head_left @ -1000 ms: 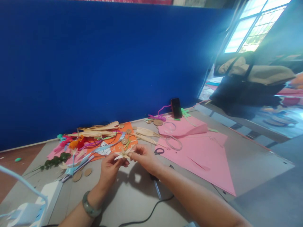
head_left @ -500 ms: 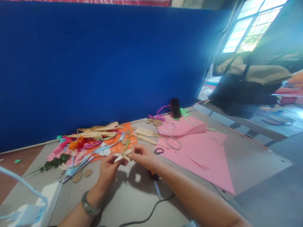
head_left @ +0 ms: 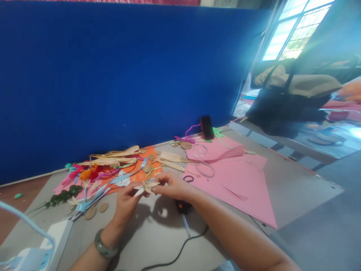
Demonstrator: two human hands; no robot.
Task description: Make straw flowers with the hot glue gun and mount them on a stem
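A small pale flower (head_left: 146,187), with pointed petals that look like dried husk, is held up above the table between my two hands. My left hand (head_left: 126,201) pinches it from the left and below, a green bangle on the wrist. From the right, the thumb and fingers of my right hand (head_left: 172,186) are closed at a petal's tip. Partly hidden under my right wrist lies a black glue gun (head_left: 182,206) with an orange part, a clear stick (head_left: 186,226) at its end and a dark cable.
Dried husk strips (head_left: 113,160), coloured pipe cleaners (head_left: 88,173) and a green leafy sprig (head_left: 64,195) lie left. Wooden discs (head_left: 90,212) are scattered about. Pink sheets (head_left: 239,184) cover the right, a phone (head_left: 207,128) leans at the back, and a power strip (head_left: 60,241) stands front left.
The flower has turned slightly in my fingers, its petals now at another angle. The whole view has shifted a little; the things on the table lie as before.
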